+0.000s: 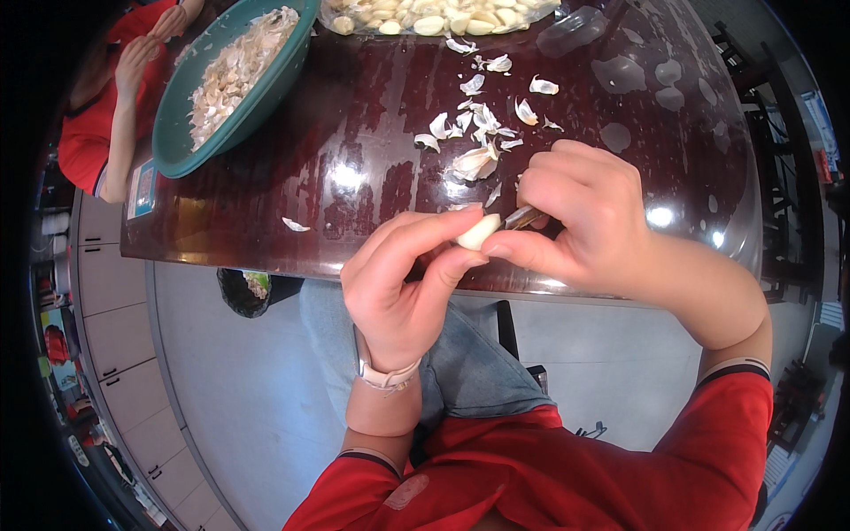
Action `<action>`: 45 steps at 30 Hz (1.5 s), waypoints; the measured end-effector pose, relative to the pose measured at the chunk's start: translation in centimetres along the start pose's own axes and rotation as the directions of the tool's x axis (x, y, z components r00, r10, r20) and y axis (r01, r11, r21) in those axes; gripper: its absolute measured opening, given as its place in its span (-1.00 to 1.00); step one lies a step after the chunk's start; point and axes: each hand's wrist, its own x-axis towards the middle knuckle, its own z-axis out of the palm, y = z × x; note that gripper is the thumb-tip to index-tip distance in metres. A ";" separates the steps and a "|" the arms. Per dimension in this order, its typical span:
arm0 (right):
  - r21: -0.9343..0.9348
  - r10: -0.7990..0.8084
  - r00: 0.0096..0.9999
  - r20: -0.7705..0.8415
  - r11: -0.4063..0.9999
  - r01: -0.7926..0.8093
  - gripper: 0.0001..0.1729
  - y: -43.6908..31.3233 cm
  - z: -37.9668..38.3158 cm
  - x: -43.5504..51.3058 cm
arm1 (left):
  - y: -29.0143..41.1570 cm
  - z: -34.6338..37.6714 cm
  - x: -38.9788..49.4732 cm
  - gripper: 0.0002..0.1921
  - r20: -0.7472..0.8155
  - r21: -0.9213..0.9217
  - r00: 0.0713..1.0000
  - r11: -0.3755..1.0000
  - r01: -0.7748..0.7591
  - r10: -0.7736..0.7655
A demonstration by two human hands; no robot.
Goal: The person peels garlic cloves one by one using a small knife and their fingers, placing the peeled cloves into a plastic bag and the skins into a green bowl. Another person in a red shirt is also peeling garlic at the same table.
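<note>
Between the thumb and fingers of my left hand (405, 279) is a pale, peeled garlic clove (479, 232). My right hand (581, 212) grips a small knife (521, 218), most of it hidden by the fingers. Its metal part meets the clove's right side, and my right thumb touches the clove's lower edge. Just beyond my hands lies a piece of garlic still in its papery skin (475, 163). Loose garlic skins (486, 119) are scattered past it on the dark red tabletop (372, 86).
A green plastic basket (166, 143) heaped with garlic skins stands at the far left. At the far edge is a clear bag of peeled cloves (431, 20). Another person's hands (143, 56) are beyond the basket. A black-lined bin (242, 302) stands below the table's near edge.
</note>
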 end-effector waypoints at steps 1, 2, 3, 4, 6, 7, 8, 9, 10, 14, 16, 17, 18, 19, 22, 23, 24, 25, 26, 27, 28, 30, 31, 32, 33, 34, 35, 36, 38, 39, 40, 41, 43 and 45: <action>0.006 -0.008 1.000 -0.012 1.000 0.008 -0.47 0.1 0.1 -0.1 | 0.0 0.0 0.0 -0.73 0.001 -0.005 1.000 1.000 -0.004 0.004; 0.013 -0.016 1.000 -0.025 1.000 0.016 -0.47 0.2 0.2 -0.1 | 0.0 0.0 0.0 -0.73 -0.004 -0.005 1.000 1.000 -0.010 0.010; 0.018 -0.027 0.999 -0.033 0.999 0.027 -0.46 0.2 0.3 -0.1 | 0.0 0.1 0.0 -0.73 -0.008 -0.006 1.000 1.000 -0.016 0.016; 0.022 -0.038 0.998 -0.041 0.999 0.038 -0.46 0.3 0.3 -0.1 | 0.0 0.1 0.0 -0.73 -0.013 -0.006 1.000 1.000 -0.022 0.022; 0.032 -0.054 0.998 -0.045 0.998 0.055 -0.45 0.4 0.3 0.0 | -0.1 0.1 0.0 -0.73 -0.029 -0.015 0.999 1.000 -0.021 0.021; 0.038 -0.059 0.997 -0.041 0.997 0.061 -0.45 0.3 0.2 0.0 | -0.1 0.1 0.0 -0.73 -0.038 -0.020 0.999 1.000 -0.021 0.020; 0.043 -0.065 0.997 -0.037 0.997 0.066 -0.44 0.3 0.1 0.0 | -0.2 0.1 0.0 -0.73 -0.046 -0.034 0.999 0.999 -0.028 0.026; 0.044 -0.069 0.997 -0.032 0.997 0.071 -0.43 0.3 0.1 0.0 | -0.3 0.2 -0.1 -0.73 -0.054 -0.047 0.998 0.998 -0.035 0.032; 0.045 -0.074 0.997 -0.028 0.996 0.075 -0.42 0.4 0.1 -0.1 | -0.4 0.2 -0.1 -0.73 -0.062 -0.061 0.997 0.997 -0.042 0.038; 0.055 -0.070 0.994 -0.078 0.996 0.074 -0.36 0.6 0.2 0.2 | -0.2 0.0 -0.2 -0.71 -0.051 -0.043 0.998 0.999 -0.026 0.024; 0.041 -0.051 0.996 -0.067 0.998 0.054 -0.34 0.5 0.1 0.1 | -0.2 0.0 -0.1 -0.70 -0.043 -0.051 0.999 0.998 -0.032 0.030; 0.034 -0.042 0.997 -0.061 0.998 0.044 -0.32 0.5 0.1 0.1 | -0.2 0.0 -0.1 -0.70 -0.042 -0.057 0.998 0.998 -0.041 0.038; 0.030 -0.037 0.998 -0.059 0.999 0.038 -0.33 0.5 0.1 0.1 | -0.2 0.0 -0.1 -0.70 -0.040 -0.064 0.998 0.997 -0.047 0.044; 0.026 -0.031 0.998 -0.057 0.999 0.033 -0.33 0.4 0.2 0.0 | -0.2 0.0 -0.1 -0.69 -0.039 -0.070 0.998 0.996 -0.053 0.051; 0.031 -0.023 0.998 -0.052 0.999 0.025 -0.34 0.4 0.3 -0.1 | -0.3 0.0 0.0 -0.68 -0.043 -0.079 0.997 0.995 -0.067 0.064; 0.035 -0.022 0.998 -0.050 0.999 0.023 -0.34 0.4 0.3 -0.1 | -0.3 0.0 -0.1 -0.69 -0.047 -0.080 0.997 0.994 -0.067 0.064; 0.033 -0.024 0.999 -0.043 0.999 0.025 -0.35 0.4 0.3 -0.1 | -0.3 0.1 -0.1 -0.69 -0.050 -0.081 0.997 0.994 -0.068 0.064; 0.031 -0.026 0.999 -0.036 0.999 0.027 -0.35 0.4 0.3 -0.1 | -0.2 0.1 -0.1 -0.69 -0.054 -0.081 0.997 0.994 -0.068 0.064; 0.028 -0.027 0.999 -0.029 0.999 0.028 -0.36 0.3 0.2 -0.1 | -0.3 0.1 0.0 -0.69 -0.054 -0.071 0.996 0.994 -0.081 0.077; 0.021 -0.025 0.999 -0.022 0.999 0.025 -0.38 0.3 0.2 -0.1 | -0.3 0.1 0.0 -0.69 -0.054 -0.060 0.994 0.994 -0.094 0.091; 0.013 -0.022 1.000 -0.016 1.000 0.022 -0.39 0.2 0.1 -0.1 | -0.3 0.1 0.0 -0.69 -0.053 -0.049 0.993 0.993 -0.106 0.104; -0.001 -0.017 1.000 -0.018 1.000 0.017 -0.42 0.1 0.1 -0.2 | -0.3 0.0 0.0 -0.69 -0.044 -0.035 0.994 0.994 -0.105 0.103; -0.007 -0.015 0.999 -0.028 1.000 0.015 -0.43 0.0 0.2 -0.2 | -0.2 0.1 0.1 -0.69 -0.039 -0.028 0.994 0.994 -0.105 0.103; -0.013 -0.013 0.999 -0.038 1.000 0.012 -0.45 -0.1 0.2 -0.2 | -0.3 0.1 0.1 -0.69 -0.045 -0.014 0.993 0.993 -0.113 0.112; -0.019 -0.008 0.999 -0.032 1.000 0.007 -0.45 -0.2 0.2 -0.2 | -0.3 0.2 0.1 -0.69 -0.051 0.000 0.991 0.993 -0.122 0.122; -0.025 -0.003 1.000 -0.027 1.000 0.002 -0.46 -0.3 0.1 -0.2 | -0.4 0.2 0.1 -0.69 -0.057 0.014 0.990 0.991 -0.131 0.131; -0.031 0.002 1.000 -0.022 1.000 -0.002 -0.46 -0.4 0.0 -0.2 | -0.3 0.2 0.0 -0.69 -0.059 0.018 0.991 0.993 -0.121 0.122; -0.038 0.002 1.000 -0.020 0.999 -0.003 -0.46 -0.4 0.0 -0.1 | -0.3 0.2 0.0 -0.69 -0.060 0.021 0.992 0.994 -0.111 0.112; -0.051 0.004 1.000 -0.016 0.999 -0.005 -0.46 -0.5 -0.1 -0.2 | -0.3 0.2 -0.1 -0.69 -0.064 0.024 0.993 0.995 -0.101 0.102; -0.055 0.004 1.000 -0.029 0.998 -0.006 -0.46 -0.5 -0.1 -0.1 | -0.3 0.2 -0.1 -0.70 -0.067 0.024 0.993 0.995 -0.100 0.102; -0.060 0.004 0.999 -0.042 0.998 -0.007 -0.46 -0.5 0.0 -0.1 | -0.3 0.2 -0.1 -0.70 -0.071 0.025 0.992 0.995 -0.100 0.101; -0.064 0.004 0.998 -0.055 0.998 -0.008 -0.46 -0.5 0.0 -0.1 | -0.3 0.2 -0.2 -0.70 -0.073 0.014 0.993 0.996 -0.090 0.091; -0.068 -0.003 0.999 -0.049 0.998 0.000 -0.46 -0.5 0.0 -0.1 | -0.3 0.2 -0.3 -0.71 -0.077 -0.010 0.995 0.997 -0.071 0.070; -0.075 -0.007 0.999 -0.047 0.997 0.004 -0.45 -0.5 -0.1 -0.1 | -0.4 0.2 -0.3 -0.71 -0.077 -0.005 0.995 0.998 -0.068 0.067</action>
